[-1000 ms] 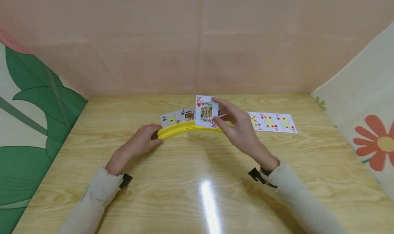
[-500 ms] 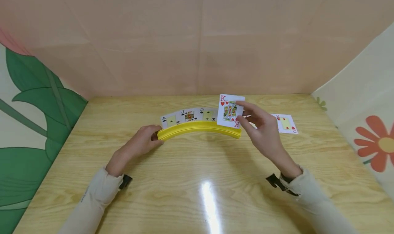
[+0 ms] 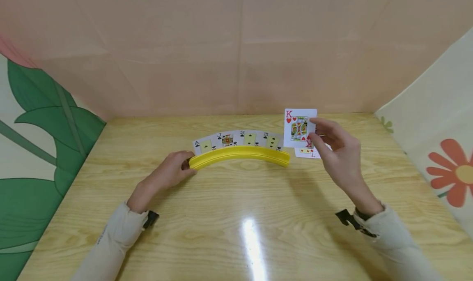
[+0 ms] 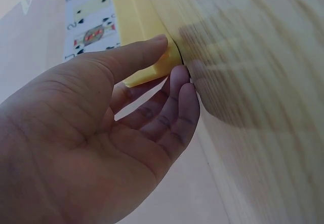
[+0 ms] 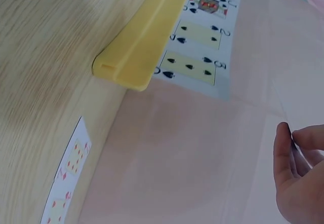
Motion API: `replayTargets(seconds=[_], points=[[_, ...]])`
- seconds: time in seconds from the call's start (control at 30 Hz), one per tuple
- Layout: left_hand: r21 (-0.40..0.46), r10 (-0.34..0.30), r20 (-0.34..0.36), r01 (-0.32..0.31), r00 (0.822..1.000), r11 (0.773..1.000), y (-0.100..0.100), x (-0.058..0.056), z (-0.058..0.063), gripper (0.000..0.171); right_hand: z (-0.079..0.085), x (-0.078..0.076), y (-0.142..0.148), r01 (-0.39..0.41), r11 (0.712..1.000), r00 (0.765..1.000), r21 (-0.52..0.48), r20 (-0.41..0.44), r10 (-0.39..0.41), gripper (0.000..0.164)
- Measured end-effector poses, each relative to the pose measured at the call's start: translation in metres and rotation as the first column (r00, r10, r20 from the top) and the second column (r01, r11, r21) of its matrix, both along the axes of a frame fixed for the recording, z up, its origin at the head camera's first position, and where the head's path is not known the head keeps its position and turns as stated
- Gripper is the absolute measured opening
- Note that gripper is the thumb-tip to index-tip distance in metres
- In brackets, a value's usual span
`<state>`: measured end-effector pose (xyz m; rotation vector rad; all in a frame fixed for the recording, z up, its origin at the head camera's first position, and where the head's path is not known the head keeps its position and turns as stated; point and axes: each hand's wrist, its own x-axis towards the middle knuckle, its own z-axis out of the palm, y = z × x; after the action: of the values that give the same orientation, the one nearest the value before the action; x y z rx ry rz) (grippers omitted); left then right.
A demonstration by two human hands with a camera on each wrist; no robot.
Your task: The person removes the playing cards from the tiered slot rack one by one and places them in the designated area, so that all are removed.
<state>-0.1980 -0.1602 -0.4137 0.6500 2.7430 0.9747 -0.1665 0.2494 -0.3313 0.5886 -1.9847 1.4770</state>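
Observation:
My left hand (image 3: 172, 168) grips the left end of a curved yellow card holder (image 3: 240, 152) that stands on the table. In the left wrist view the thumb (image 4: 142, 51) lies over the holder's end, with the fingers curled beneath. Playing cards stand in a row in its slot: an ace (image 3: 205, 144), a jack of spades (image 3: 227, 139), a two of spades (image 3: 249, 139) and a five of spades (image 3: 272, 141). Between thumb and fingers, my right hand (image 3: 341, 155) pinches a king of hearts (image 3: 298, 129) upright, raised to the right of the holder.
Behind the raised king, a seven of diamonds (image 3: 306, 153) lies on the table, partly hidden. The right wrist view shows red-suited cards (image 5: 75, 155) flat near the table's far edge. A pinkish cloth wall (image 3: 240, 67) rises behind the table, with flowered panels at both sides.
My right hand has carried the king of hearts rightward, from in front of the holder to beyond its right end, uncovering the two and five of spades. My left hand stays on the holder.

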Motion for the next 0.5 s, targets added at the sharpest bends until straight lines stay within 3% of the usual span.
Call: replayTargets(seconds=[0.2,0.5], points=[[-0.002,0.006,0.005,-0.006,1.0,1.0,-0.001,-0.001,0.0,0.03,-0.003,-0.003,0.009,0.02,0.999,1.0,-0.036,0.004,-0.02,0.033],[0.0,0.0,0.004,0.0,1.0,1.0,0.0,-0.001,-0.002,0.03,-0.001,-0.007,0.031,0.171,0.982,0.983,0.078,0.06,-0.176,0.03]])
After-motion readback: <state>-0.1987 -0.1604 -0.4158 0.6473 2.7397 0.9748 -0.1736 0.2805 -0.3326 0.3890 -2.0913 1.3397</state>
